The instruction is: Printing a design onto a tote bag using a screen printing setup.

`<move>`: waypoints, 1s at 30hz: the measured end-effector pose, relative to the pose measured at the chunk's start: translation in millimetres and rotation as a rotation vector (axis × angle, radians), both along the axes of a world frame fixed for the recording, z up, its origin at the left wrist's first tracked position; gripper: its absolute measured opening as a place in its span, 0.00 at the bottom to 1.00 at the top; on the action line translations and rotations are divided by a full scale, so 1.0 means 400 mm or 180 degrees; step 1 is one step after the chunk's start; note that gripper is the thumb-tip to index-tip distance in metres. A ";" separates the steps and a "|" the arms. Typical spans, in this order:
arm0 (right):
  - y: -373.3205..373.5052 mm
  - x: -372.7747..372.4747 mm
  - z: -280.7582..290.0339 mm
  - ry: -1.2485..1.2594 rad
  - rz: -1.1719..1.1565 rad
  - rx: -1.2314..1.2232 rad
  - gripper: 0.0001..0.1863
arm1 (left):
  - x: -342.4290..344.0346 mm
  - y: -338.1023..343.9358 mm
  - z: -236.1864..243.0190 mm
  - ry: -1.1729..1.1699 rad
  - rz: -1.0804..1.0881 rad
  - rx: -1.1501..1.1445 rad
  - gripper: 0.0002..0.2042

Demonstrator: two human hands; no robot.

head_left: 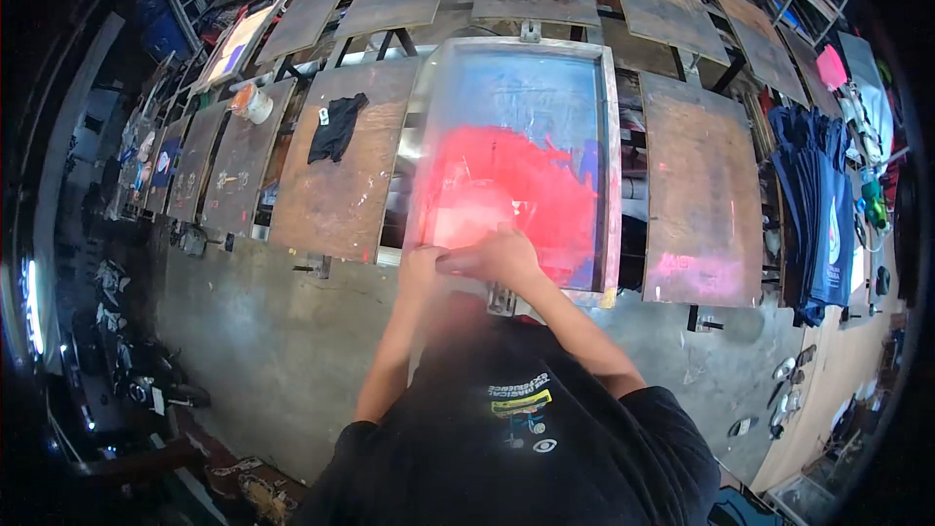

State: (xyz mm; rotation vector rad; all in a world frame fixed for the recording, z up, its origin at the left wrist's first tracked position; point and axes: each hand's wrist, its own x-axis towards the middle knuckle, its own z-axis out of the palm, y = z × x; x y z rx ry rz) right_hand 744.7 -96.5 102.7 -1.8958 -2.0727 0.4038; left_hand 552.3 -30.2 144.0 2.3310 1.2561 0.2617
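A wood-edged printing screen (611, 185) lies in front of me, its blue mesh smeared with red ink (516, 170) over the middle and near part. At the screen's near left corner, my left hand (425, 269) is closed. My right hand (495, 255) is closed beside it on the near edge, its fingers bent toward the left hand. Both hands are slightly blurred, and whatever they grip is hidden. Pale pink haze covers the mesh just beyond them. A metal clamp (501, 299) shows below the screen's near edge.
Worn boards flank the screen; the left board (341, 190) bears a small black garment (337, 130). Another board (701, 185) stands at right. Dark blue shirts (818, 205) hang farther right. A stained white bucket (252, 104) sits on a board at left. Concrete floor (253, 331) lies nearer.
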 end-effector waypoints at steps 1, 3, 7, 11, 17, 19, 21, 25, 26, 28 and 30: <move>0.003 0.000 -0.004 0.0007 -0.0025 0.0040 0.04 | 0.001 0.003 -0.003 0.0008 -0.0042 -0.0011 0.16; 0.000 -0.001 -0.013 0.0023 -0.0060 0.0080 0.04 | 0.001 0.001 -0.006 0.0080 -0.0027 0.0010 0.16; 0.003 0.005 -0.019 0.0063 -0.0014 0.0116 0.04 | 0.004 -0.016 0.012 0.0222 -0.0064 0.0004 0.17; -0.002 0.009 0.004 0.0126 0.0013 0.0102 0.04 | 0.007 -0.032 0.011 0.0464 -0.0014 0.0009 0.17; 0.000 0.014 0.014 -0.0018 0.0009 0.0080 0.04 | 0.006 -0.039 0.013 0.0309 -0.0009 -0.0035 0.17; 0.000 0.017 0.019 -0.0011 -0.0014 0.0049 0.04 | 0.004 -0.034 0.004 0.0329 -0.0101 0.0062 0.17; -0.002 0.017 0.025 -0.0005 -0.0052 0.0006 0.05 | 0.005 -0.033 -0.003 0.0321 -0.0073 0.0084 0.17; 0.007 0.018 0.028 -0.0007 0.0018 -0.0069 0.04 | -0.011 -0.015 -0.036 0.0251 -0.0081 0.0101 0.17; 0.009 0.019 0.027 -0.0083 0.0117 -0.0047 0.04 | -0.012 -0.010 -0.037 0.0240 -0.0098 0.0097 0.17; 0.019 0.025 0.027 -0.0147 0.0205 0.0001 0.04 | -0.015 0.004 -0.039 0.0182 -0.0152 0.0009 0.15; 0.023 0.031 0.042 -0.0223 0.0309 0.0049 0.03 | -0.011 0.026 -0.011 0.0325 -0.0223 0.0046 0.15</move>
